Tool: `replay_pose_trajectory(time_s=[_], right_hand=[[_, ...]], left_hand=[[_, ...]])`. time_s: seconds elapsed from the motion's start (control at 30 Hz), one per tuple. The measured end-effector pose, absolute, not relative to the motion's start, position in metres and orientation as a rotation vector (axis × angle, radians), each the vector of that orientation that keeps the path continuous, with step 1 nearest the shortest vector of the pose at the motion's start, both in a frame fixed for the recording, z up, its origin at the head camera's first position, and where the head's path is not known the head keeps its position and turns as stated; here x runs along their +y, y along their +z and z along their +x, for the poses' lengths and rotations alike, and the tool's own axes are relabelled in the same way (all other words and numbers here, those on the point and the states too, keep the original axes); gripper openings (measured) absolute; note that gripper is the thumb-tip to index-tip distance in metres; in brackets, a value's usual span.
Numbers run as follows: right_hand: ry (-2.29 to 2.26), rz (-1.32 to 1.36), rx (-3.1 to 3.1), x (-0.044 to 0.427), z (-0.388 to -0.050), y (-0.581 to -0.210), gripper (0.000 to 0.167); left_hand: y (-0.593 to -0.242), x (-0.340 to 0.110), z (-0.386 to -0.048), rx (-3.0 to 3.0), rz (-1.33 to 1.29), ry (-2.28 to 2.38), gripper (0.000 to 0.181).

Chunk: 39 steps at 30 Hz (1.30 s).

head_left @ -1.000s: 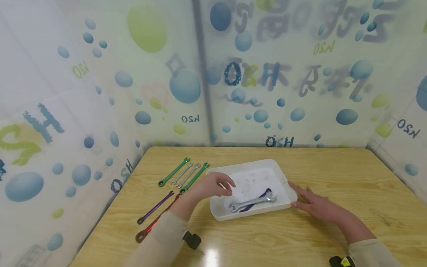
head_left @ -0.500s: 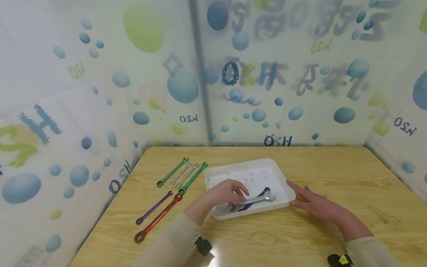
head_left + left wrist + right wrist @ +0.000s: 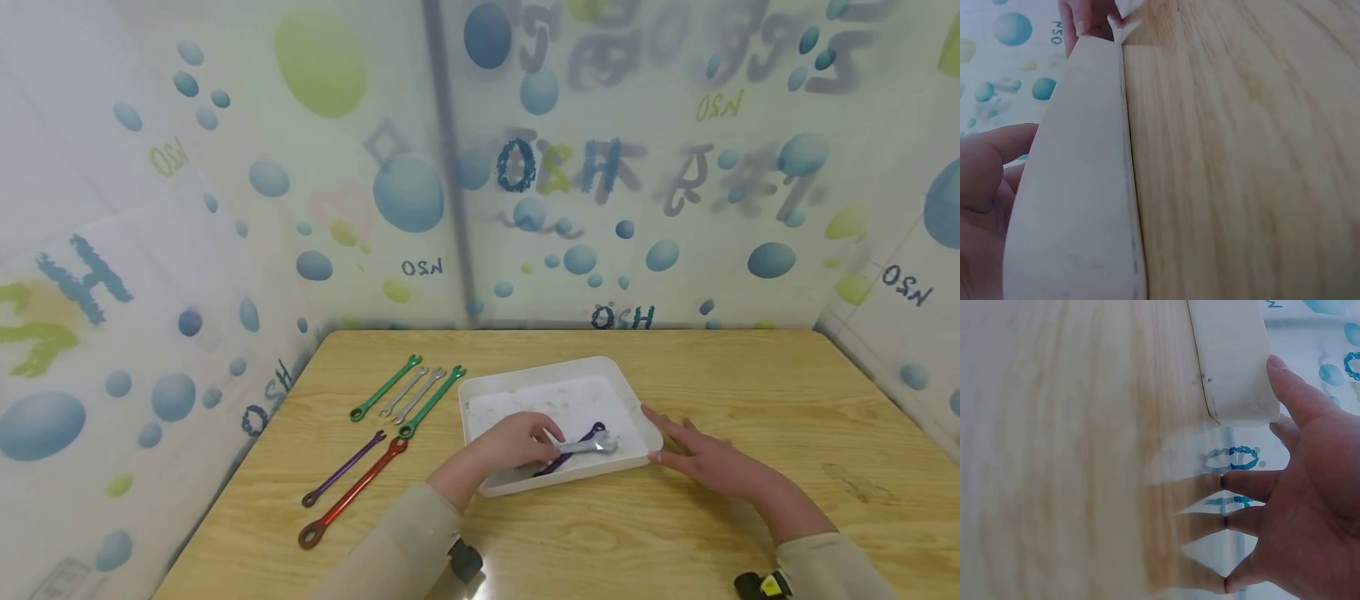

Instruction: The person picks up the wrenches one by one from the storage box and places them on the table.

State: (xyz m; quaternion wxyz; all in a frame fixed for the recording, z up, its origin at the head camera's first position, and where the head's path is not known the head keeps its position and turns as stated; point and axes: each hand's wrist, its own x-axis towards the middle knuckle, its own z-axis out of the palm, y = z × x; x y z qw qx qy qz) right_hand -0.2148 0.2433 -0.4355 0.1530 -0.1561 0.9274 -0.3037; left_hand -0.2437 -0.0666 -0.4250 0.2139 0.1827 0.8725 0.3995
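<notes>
In the head view, my left hand (image 3: 521, 440) reaches into the white plastic tray (image 3: 480, 392), fingers curled round the handle of a silver open-end wrench (image 3: 596, 444). That wrench lies across a purple combination wrench (image 3: 555, 463) inside the tray; the hand covers its left end. At the tray's right end is my right hand (image 3: 708, 458), fingers spread, thumb and index at the rim. In the right wrist view, thumb and index touch the tray corner (image 3: 1241, 394), while the other fingertips rest on the tabletop. The tray wall (image 3: 1079, 175) partly hides my left hand in the left wrist view.
Left of the tray, several wrenches lie on the wooden table (image 3: 750, 375): two green (image 3: 386, 387), two small silver (image 3: 418, 396), one purple (image 3: 343, 469) and one red (image 3: 352, 493). Patterned curtains (image 3: 337, 208) surround the table's back and sides.
My left hand has moved right and down into the tray, from above its left side onto the silver wrench. My right hand has stayed at the tray's right end.
</notes>
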Motion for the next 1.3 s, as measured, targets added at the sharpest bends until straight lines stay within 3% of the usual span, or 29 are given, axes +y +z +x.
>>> replay_pose_trajectory(time_s=[0.6, 1.3], right_hand=[[-0.887, -0.45, 2.658, 0.243, -0.214, -0.437, 0.077], [-0.891, -0.438, 2.655, 0.243, -0.215, -0.438, 0.077]], left_hand=[[-0.43, -0.05, -0.243, 2.674, 0.608, 0.813, 0.024], [-0.431, -0.038, -0.242, 2.765, 0.609, 0.559, 0.022]])
